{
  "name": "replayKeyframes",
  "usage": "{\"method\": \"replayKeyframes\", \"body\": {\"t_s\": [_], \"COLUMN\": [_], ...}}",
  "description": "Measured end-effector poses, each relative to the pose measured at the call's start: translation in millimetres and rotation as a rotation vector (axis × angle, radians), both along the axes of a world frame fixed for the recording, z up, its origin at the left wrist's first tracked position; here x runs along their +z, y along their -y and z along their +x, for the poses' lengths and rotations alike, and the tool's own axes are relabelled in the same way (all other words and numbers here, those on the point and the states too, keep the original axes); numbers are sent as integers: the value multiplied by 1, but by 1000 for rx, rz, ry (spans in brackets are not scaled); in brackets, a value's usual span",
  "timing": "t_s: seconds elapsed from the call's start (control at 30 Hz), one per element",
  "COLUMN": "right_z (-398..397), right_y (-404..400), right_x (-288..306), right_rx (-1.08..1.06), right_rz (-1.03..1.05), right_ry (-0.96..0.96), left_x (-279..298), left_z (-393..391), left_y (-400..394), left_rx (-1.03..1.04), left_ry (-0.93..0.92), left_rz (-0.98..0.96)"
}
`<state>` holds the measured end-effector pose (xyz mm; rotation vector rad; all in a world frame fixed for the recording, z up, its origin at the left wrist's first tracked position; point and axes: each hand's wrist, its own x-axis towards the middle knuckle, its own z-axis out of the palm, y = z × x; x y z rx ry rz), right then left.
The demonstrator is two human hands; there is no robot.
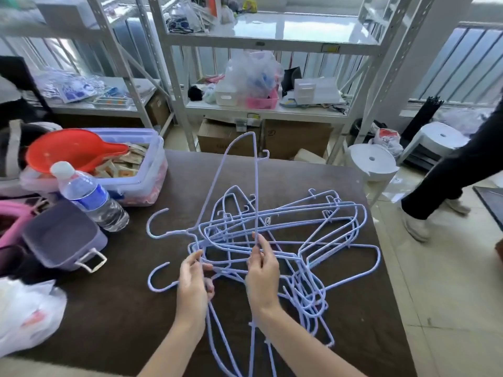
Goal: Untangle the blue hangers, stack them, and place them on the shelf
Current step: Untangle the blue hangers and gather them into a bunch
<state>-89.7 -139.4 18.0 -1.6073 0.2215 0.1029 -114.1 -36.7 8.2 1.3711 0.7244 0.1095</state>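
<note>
A tangled heap of light-blue wire hangers (307, 221) lies on the dark brown table (130, 308). One hanger (239, 164) stands tilted upright out of the heap, its tip pointing away from me. My right hand (262, 276) pinches this hanger's straight bar near the heap's middle. My left hand (194, 284) grips hanger wires at the heap's left side, close to two hooks that stick out leftward. The white metal shelf unit (272, 110) stands behind the table.
On the table's left stand a water bottle (87, 197), a clear bin (141, 170) holding an orange funnel, a purple container (62, 238) and a white plastic bag (27, 311). White stools (373, 161) and a person's legs (446, 183) are on the right.
</note>
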Motion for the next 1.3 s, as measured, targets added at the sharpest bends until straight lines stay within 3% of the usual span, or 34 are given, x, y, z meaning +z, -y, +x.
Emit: {"method": "replayKeyframes", "body": {"t_s": [0.1,0.23,0.3,0.37,0.43,0.57,0.63,0.7,0.9,1.03,1.17,1.3], "right_z": [-13,-34,-25,6,44,90,92,94,90,97,113,107], "right_y": [-5,10,35,68,97,99,84,75,63,41,17,-6], "right_x": [-5,-9,-11,-16,-18,-35,-47,-58,-58,-34,-19,-42], "right_rx": [109,331,407,345,327,796,960,993,1006,773,607,443], "right_rz": [42,17,-175,-451,-695,-1277,-1378,-1409,-1324,-1061,-830,-549], "right_ry": [-52,-160,-72,74,98,34,67,149,162,61,-116,-413], "left_x": [-1,-3,-2,4,9,15,18,19,25,29,31,37], "left_z": [-3,-7,-10,-13,-15,-20,-26,-33,-51,-53,-51,-46], "left_y": [-19,-35,-43,-52,-61,-76,-82,-86,-100,-107,-113,-115], "left_rx": [81,-27,-30,-14,-1,39,57,80,146,165,165,166], "left_ry": [22,-33,-13,13,39,70,78,80,87,124,150,173], "left_rz": [78,169,107,68,68,80,64,32,-10,-21,-26,-22]}}
